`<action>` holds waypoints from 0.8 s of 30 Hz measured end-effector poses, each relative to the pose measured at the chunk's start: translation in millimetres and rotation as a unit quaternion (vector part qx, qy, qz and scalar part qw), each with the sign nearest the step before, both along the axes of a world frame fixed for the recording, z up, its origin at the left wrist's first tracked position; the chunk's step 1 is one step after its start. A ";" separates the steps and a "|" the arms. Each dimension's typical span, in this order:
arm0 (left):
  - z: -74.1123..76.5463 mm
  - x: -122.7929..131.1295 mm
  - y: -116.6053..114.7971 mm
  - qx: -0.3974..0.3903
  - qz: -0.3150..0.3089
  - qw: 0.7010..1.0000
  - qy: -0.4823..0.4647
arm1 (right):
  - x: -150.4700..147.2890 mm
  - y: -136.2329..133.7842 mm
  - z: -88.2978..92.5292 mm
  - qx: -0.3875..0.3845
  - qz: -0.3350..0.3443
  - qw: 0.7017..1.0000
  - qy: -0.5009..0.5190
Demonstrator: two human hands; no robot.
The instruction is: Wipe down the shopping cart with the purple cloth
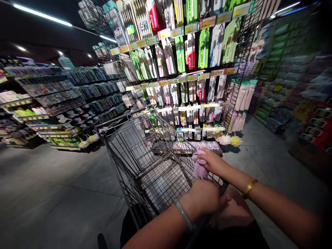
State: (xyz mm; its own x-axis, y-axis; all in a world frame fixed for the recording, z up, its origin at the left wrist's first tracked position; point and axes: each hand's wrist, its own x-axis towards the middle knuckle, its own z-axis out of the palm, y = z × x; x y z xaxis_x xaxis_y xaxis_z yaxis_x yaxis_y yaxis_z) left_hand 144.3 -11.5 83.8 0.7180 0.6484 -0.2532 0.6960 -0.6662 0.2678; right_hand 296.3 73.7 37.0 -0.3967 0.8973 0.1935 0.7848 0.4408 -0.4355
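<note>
- the left hand (204, 195) is curled over the dark handle (224, 188) of the shopping cart, and the right hand (214, 162), farther forward, grips a lilac cloth (200, 167) against the cart's side rail.
- most of the left fingers are hidden beneath the back of that hand; the right fingertips are partly lost in the folds of the cloth.
- the left forearm runs off the bottom edge, the right one fades into shadow toward the right edge, and the near end of the cart is covered by the arms and a bare leg (233, 211).
- a pale patch shows through the cart's floor; whether it is something underneath or only shine, i cannot tell.
- the cloth is bunched around the rail, just beyond the left hand; the shopping cart (166, 183) opens out ahead and to the left of both hands.
- the cart is grey wire, its floor a square grid, its sides of slim bars; the cloth looks soft and creased.
- a smooth pale green bangle (184, 214) rings the left wrist, a shiny gold bangle (250, 188) the right.
- ahead, a black wire rack (234, 97) carries flat, narrow toothbrush packs (203, 48); the shelves (280, 93) at right are dim and blurred.
</note>
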 end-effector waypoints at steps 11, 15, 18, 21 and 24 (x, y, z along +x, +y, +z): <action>-21.0 -1.6 0.1 -0.045 -0.020 0.998 -0.038 | -18.9 1.8 21.5 -0.007 -0.031 0.977 -0.211; -25.1 -5.3 7.2 -0.048 -0.029 0.997 -0.057 | -48.1 48.6 24.5 0.008 -0.032 0.981 -0.189; -26.3 -13.5 13.9 -0.037 -0.048 0.996 -0.069 | -67.5 77.5 29.4 -0.007 -0.036 0.984 -0.176; -26.0 -20.8 17.0 -0.055 -0.072 0.994 -0.064 | -66.1 70.2 27.7 -0.007 -0.035 0.982 -0.186; -26.0 -23.7 15.1 -0.081 -0.068 0.993 -0.054 | -51.6 40.6 17.8 0.010 -0.034 0.976 -0.216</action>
